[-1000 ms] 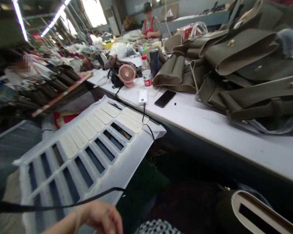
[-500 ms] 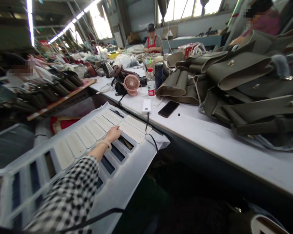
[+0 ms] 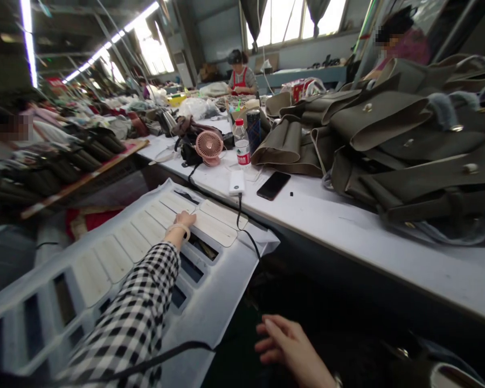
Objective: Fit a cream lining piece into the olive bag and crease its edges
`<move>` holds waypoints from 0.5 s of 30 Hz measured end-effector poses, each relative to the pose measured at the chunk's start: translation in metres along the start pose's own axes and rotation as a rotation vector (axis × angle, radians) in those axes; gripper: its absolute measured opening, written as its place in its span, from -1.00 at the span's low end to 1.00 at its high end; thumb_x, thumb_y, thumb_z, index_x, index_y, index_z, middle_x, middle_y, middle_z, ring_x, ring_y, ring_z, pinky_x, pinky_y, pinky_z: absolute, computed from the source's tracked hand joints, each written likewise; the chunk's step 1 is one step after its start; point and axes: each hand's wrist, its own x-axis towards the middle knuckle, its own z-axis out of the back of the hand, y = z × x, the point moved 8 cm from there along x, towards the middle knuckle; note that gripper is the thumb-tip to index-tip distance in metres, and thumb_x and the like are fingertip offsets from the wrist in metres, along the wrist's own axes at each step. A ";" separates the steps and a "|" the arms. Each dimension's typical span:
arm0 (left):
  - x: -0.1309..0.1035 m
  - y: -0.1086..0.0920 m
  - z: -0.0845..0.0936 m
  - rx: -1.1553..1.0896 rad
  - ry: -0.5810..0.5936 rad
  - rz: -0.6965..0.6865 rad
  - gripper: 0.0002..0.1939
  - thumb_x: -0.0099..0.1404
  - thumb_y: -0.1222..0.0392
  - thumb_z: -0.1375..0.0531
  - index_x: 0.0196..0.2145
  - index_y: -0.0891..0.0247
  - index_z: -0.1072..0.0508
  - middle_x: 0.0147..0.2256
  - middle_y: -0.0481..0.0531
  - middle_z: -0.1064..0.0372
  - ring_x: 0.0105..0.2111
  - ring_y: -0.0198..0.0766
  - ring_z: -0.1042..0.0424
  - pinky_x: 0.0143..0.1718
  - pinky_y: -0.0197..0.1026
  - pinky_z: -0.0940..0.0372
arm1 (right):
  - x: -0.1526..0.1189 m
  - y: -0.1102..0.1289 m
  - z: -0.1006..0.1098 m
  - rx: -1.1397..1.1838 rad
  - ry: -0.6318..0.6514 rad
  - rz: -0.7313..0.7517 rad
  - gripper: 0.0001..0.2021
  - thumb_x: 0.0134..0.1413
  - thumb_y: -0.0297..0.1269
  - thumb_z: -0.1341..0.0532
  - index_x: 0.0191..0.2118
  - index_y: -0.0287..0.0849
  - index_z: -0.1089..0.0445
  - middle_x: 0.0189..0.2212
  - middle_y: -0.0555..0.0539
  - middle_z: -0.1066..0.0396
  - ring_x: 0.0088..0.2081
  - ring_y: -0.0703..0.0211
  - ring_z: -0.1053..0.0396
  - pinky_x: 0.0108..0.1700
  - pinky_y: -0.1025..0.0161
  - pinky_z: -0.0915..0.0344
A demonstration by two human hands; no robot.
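My left hand (image 3: 185,220) is over a pale grey plastic rack (image 3: 222,280) with slot openings. Its fingers are curled in, with the tips at the edges of cream rounded strips (image 3: 214,226) lying on the rack; whether a strip is pinched is hidden. Several more cream strips (image 3: 117,253) lie side by side nearer the left sleeve. My right hand (image 3: 281,345) hangs in the dark gap right of the rack, empty, fingers slightly apart. A black strap (image 3: 173,353) crosses the rack's near side.
On the white table (image 3: 327,215) are a phone (image 3: 273,185), a white power bank (image 3: 237,182) with a black cable, a pink fan (image 3: 209,146) and a bottle (image 3: 241,144). Dark olive bags (image 3: 388,129) are heaped at right. Co-workers sit beyond.
My right hand has come into view at the bottom. My left hand's fingers have curled in over the strips. The view has shifted a little to the right.
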 end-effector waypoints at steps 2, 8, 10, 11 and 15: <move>0.005 -0.002 -0.002 0.007 0.014 -0.021 -0.62 0.35 0.02 -0.19 0.03 0.30 -0.38 0.03 0.17 -0.35 -0.01 -0.06 -0.39 0.01 0.09 -0.33 | 0.027 0.011 -0.026 0.056 0.025 -0.019 -0.35 -0.14 0.15 -0.37 -0.09 -0.33 -0.36 -0.08 -0.31 -0.38 -0.29 0.08 -0.49 -0.27 0.19 -0.44; 0.013 -0.009 -0.008 0.024 0.011 -0.076 -0.63 0.36 0.06 -0.19 0.03 0.31 -0.37 0.01 0.17 -0.34 -0.05 -0.08 -0.40 -0.05 0.06 -0.38 | 0.066 0.017 -0.055 0.035 -0.009 -0.074 -0.69 0.18 -0.11 -0.21 -0.15 -0.31 -0.38 -0.21 -0.23 -0.43 -0.34 0.22 -0.41 -0.28 0.28 -0.36; 0.014 -0.011 -0.009 0.024 0.009 -0.100 -0.63 0.36 0.06 -0.19 0.03 0.31 -0.37 0.01 0.17 -0.34 -0.05 -0.08 -0.41 -0.05 0.06 -0.38 | 0.066 0.011 -0.054 0.017 -0.046 -0.083 -0.71 0.16 -0.13 -0.24 -0.14 -0.27 -0.39 -0.16 -0.21 -0.43 -0.31 0.23 -0.39 -0.30 0.30 -0.33; 0.014 -0.012 -0.008 0.023 0.011 -0.115 -0.64 0.36 0.06 -0.19 0.03 0.31 -0.37 0.01 0.17 -0.35 -0.05 -0.08 -0.41 -0.05 0.06 -0.38 | 0.065 0.007 -0.055 0.017 -0.048 -0.087 -0.71 0.14 -0.13 -0.25 -0.13 -0.24 -0.39 -0.13 -0.20 -0.43 -0.30 0.24 -0.38 -0.29 0.31 -0.33; 0.017 -0.016 -0.001 0.014 0.031 -0.189 -0.65 0.35 0.08 -0.20 0.01 0.31 -0.38 -0.01 0.15 -0.36 -0.07 -0.10 -0.42 -0.06 0.04 -0.39 | 0.056 0.000 -0.070 0.058 0.031 -0.091 -0.74 0.12 -0.17 -0.24 -0.13 -0.20 -0.39 -0.17 -0.13 -0.47 -0.35 0.27 -0.42 -0.23 0.28 -0.35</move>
